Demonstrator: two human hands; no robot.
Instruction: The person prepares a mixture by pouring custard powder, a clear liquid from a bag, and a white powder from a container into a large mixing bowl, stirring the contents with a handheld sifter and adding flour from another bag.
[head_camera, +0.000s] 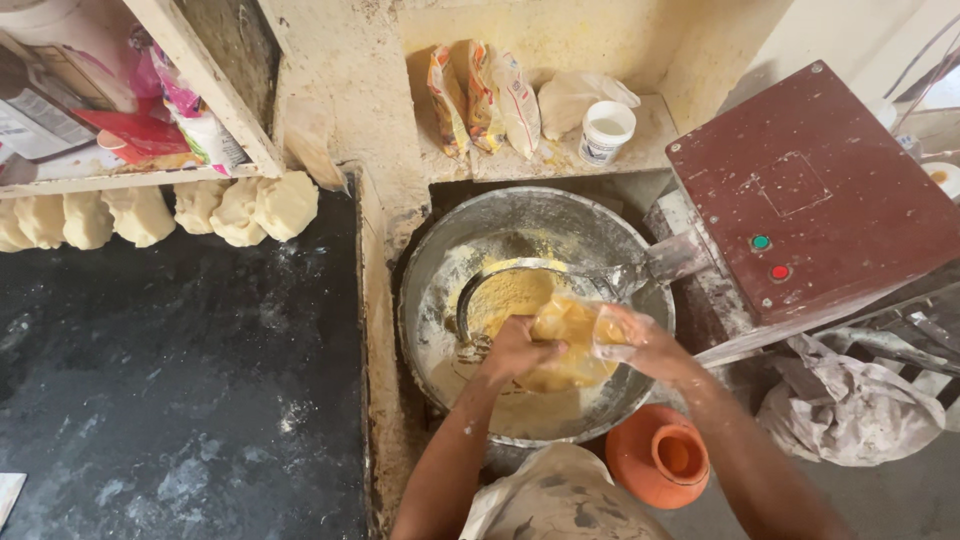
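Observation:
Both my hands are over a large metal mixing bowl (440, 270) dusted with flour. My left hand (515, 347) grips the lower side of a clear plastic bag of yellow flour (572, 340). My right hand (640, 338) holds the bag's other end, tilted over the bowl. Yellow flour (510, 295) lies heaped in the bowl beside a curved metal mixer blade (520, 268).
A dark red mixer housing (810, 190) with green and red buttons stands to the right. Dough balls (240, 208) line the back of a black floury counter (170, 380). Packets (485, 95) and a white tub (606, 130) sit on the ledge. An orange clay pot (660, 457) is below.

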